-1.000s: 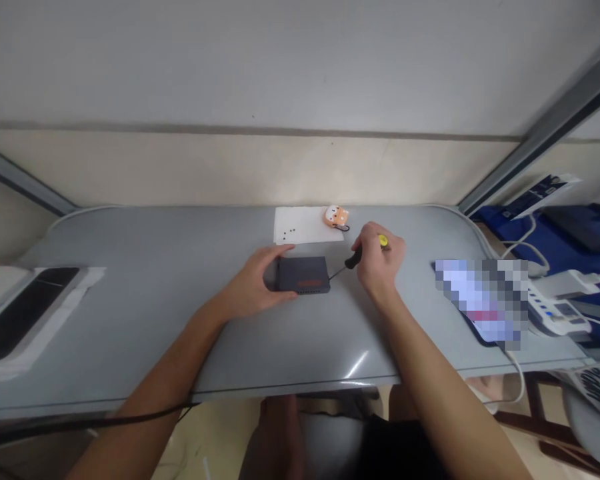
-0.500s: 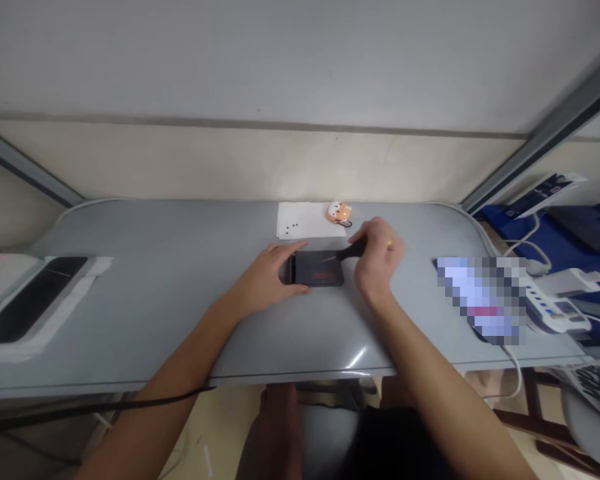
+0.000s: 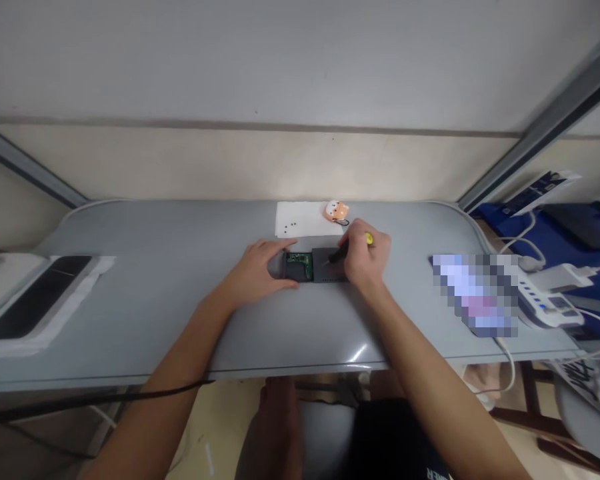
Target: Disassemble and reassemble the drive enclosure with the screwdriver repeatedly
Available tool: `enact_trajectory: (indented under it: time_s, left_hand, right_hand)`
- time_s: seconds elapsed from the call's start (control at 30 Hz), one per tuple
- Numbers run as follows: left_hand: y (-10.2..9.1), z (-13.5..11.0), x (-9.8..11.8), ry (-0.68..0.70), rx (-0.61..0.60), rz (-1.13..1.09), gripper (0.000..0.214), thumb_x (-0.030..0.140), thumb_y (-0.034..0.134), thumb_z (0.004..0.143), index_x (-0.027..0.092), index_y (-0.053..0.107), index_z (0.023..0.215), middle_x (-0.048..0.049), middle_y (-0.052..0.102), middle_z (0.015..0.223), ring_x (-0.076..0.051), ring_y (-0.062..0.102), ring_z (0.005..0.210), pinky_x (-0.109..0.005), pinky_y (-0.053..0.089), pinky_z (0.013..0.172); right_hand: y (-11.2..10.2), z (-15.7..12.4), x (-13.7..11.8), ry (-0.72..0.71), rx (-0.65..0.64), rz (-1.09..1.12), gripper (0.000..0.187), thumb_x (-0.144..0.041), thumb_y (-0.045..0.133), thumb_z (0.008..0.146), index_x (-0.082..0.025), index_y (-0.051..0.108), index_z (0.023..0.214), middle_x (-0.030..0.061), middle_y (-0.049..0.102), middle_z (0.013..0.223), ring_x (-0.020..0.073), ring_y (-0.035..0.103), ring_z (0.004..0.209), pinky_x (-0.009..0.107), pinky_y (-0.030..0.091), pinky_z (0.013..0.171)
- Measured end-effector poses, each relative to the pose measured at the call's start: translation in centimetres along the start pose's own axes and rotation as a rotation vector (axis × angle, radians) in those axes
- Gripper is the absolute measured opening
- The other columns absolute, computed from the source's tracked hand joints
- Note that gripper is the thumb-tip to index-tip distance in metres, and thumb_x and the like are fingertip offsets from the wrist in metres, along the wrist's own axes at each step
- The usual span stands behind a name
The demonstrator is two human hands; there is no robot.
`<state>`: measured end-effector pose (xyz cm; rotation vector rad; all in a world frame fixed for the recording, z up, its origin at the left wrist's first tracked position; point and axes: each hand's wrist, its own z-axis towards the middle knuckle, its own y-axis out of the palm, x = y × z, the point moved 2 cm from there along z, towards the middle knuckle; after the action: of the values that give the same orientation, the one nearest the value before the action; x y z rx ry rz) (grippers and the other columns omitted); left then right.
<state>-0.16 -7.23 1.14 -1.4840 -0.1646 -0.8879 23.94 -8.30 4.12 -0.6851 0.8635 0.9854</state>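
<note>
A small dark electronic device (image 3: 325,270) lies on the table with its cover shifted right, baring a green circuit board (image 3: 307,261) at its left end. My left hand (image 3: 263,270) grips that left end, thumb along the near side and fingers along the far side. In my right hand (image 3: 367,257) is a screwdriver (image 3: 339,254) with a black handle and a yellow end cap. Its thin shaft points down left onto the dark cover. My right hand hides the cover's right end.
Behind the device, several tiny screws (image 3: 290,227) lie on white paper (image 3: 305,217), beside an orange-and-white animal-faced case (image 3: 335,211). To the right are a blurred-out phone (image 3: 473,293) and a white power strip (image 3: 545,300) with cables. A black phone-like slab (image 3: 40,293) lies at left.
The dark cover has slid right relative to the left end, exposing the green board. My left hand has moved slightly left; the screwdriver tip still meets the cover.
</note>
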Motion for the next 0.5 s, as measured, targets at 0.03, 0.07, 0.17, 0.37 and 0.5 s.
enact_trajectory:
  time_s: [0.03,0.07,0.17,0.37,0.5]
  left_hand:
    - [0.0,0.0,-0.2,0.006,0.007,0.008,0.085,0.057,0.091,0.077,0.039,0.059,0.153,-0.0049,0.063,0.151,-0.035,0.052,0.144,-0.053,0.043,0.123]
    - [-0.1,0.0,-0.3,0.012,0.012,0.016,0.084,0.058,0.091,0.077,0.038,0.060,0.152,-0.0053,0.064,0.150,-0.035,0.053,0.143,-0.053,0.043,0.123]
    - [-0.2,0.0,-0.5,0.031,0.018,0.030,0.080,0.058,0.090,0.079,0.036,0.062,0.150,-0.0059,0.065,0.148,-0.035,0.054,0.142,-0.053,0.043,0.123]
    - [-0.4,-0.2,0.0,0.054,0.025,0.063,0.067,0.051,0.086,0.085,0.033,0.065,0.145,-0.0044,0.065,0.150,-0.033,0.052,0.144,-0.051,0.042,0.125]
    - [-0.3,-0.2,-0.1,0.093,0.037,0.081,0.063,0.050,0.083,0.088,0.033,0.064,0.145,-0.0047,0.065,0.151,-0.033,0.053,0.144,-0.051,0.041,0.125]
  right_hand:
    - [-0.1,0.1,0.0,0.011,0.012,0.007,0.040,-0.032,0.047,0.097,-0.023,0.053,0.058,-0.0041,0.045,0.052,0.0120,0.045,0.048,0.029,0.034,0.051]
    - [-0.3,0.3,0.0,0.011,0.025,0.005,0.038,-0.031,0.047,0.095,-0.023,0.053,0.058,-0.0041,0.044,0.052,0.0117,0.043,0.048,0.029,0.033,0.051]
    - [-0.8,0.7,-0.1,-0.013,0.079,-0.025,0.035,-0.027,0.047,0.091,-0.022,0.052,0.056,-0.0034,0.044,0.053,0.0115,0.043,0.050,0.029,0.032,0.052]
    - [-1.8,1.4,-0.3,-0.065,0.183,-0.079,0.036,-0.026,0.046,0.089,-0.022,0.052,0.054,-0.0018,0.046,0.053,0.0124,0.043,0.053,0.029,0.030,0.054]
    - [-2.5,1.8,0.0,-0.064,0.220,-0.112,0.034,-0.024,0.046,0.087,-0.022,0.050,0.053,-0.0020,0.043,0.051,0.0126,0.040,0.054,0.029,0.027,0.054]
